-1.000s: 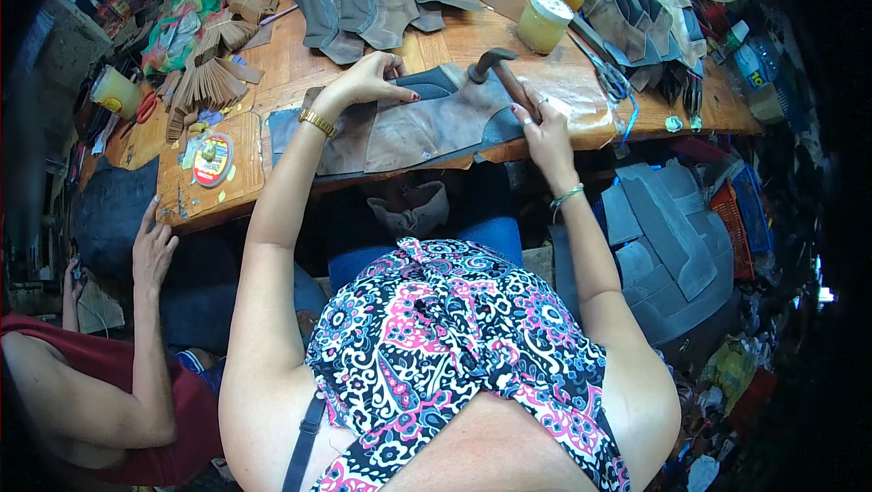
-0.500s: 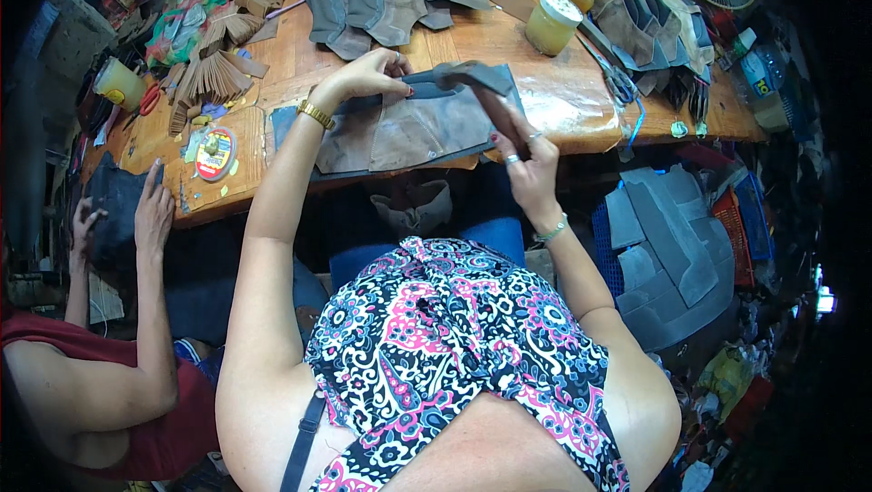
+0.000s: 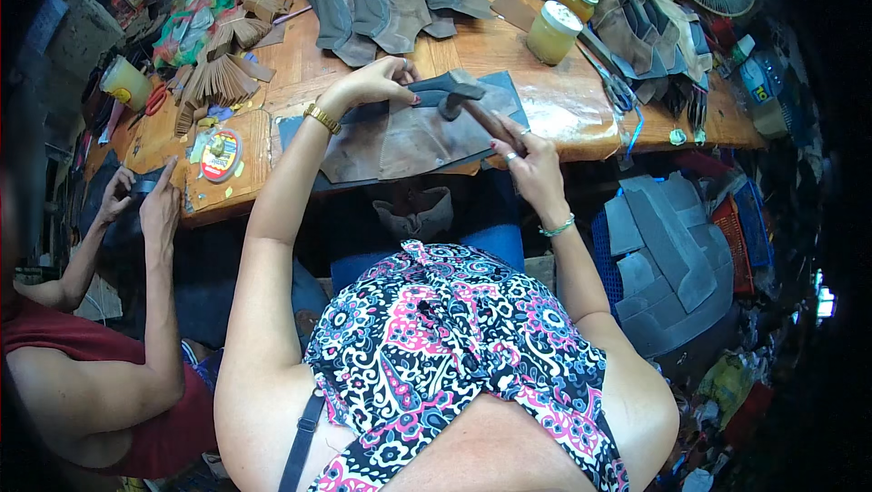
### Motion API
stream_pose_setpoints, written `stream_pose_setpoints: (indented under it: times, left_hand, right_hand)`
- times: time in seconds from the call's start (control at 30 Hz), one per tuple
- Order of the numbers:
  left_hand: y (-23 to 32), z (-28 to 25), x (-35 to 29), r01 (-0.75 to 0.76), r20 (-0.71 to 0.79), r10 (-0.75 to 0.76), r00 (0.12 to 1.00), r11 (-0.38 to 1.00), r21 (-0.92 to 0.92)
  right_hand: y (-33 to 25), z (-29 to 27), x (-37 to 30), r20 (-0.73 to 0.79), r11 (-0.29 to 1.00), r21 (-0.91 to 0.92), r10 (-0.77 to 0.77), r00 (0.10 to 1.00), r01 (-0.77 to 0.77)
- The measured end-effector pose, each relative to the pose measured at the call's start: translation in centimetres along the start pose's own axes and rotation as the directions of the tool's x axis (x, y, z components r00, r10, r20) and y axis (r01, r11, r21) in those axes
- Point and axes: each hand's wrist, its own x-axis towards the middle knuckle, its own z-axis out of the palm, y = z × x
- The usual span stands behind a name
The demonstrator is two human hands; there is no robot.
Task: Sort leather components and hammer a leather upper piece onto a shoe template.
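My right hand (image 3: 534, 169) is closed around the wooden handle of a hammer (image 3: 493, 121). The hammer's metal head is down at the folded dark edge of a brown leather piece (image 3: 400, 142), which lies on a dark flat board (image 3: 510, 97) at the table's front edge. At that same fold, left of the hammer head, my left hand (image 3: 374, 85) pinches the leather, its thumb on the near side and fingers curled beyond. The underside of its grip is hidden.
Cut leather pieces (image 3: 359, 1) lie at the back of the wooden table (image 3: 581, 97). A glue jar (image 3: 554, 33) and scissors (image 3: 620, 92) are to the right, a round tin (image 3: 218, 156) to the left. At far left a co-worker's hands (image 3: 159, 206) hold a dark strip. Grey panels (image 3: 672, 256) fill a crate.
The hammer head has come down and nearer, turning onto the leather fold. My right hand has shifted slightly right and down. The co-worker's hands have lifted a dark strip.
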Motion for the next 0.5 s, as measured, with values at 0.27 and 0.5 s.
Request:
stream_pose_setpoints:
  times: [0.27,0.5]
  left_hand:
    - [-0.2,1.3,5.2,-0.013,-0.26,0.062,0.964,0.982,0.188]
    - [-1.1,2.0,1.6,0.005,-0.135,-0.002,0.991,1.0,0.018]
  right_hand:
    - [-2.0,-0.4,1.8,-0.396,0.96,0.082,-0.215,0.893,0.267]
    - [-0.9,-1.6,1.1,-0.073,0.996,-0.083,-0.018,0.997,0.012]
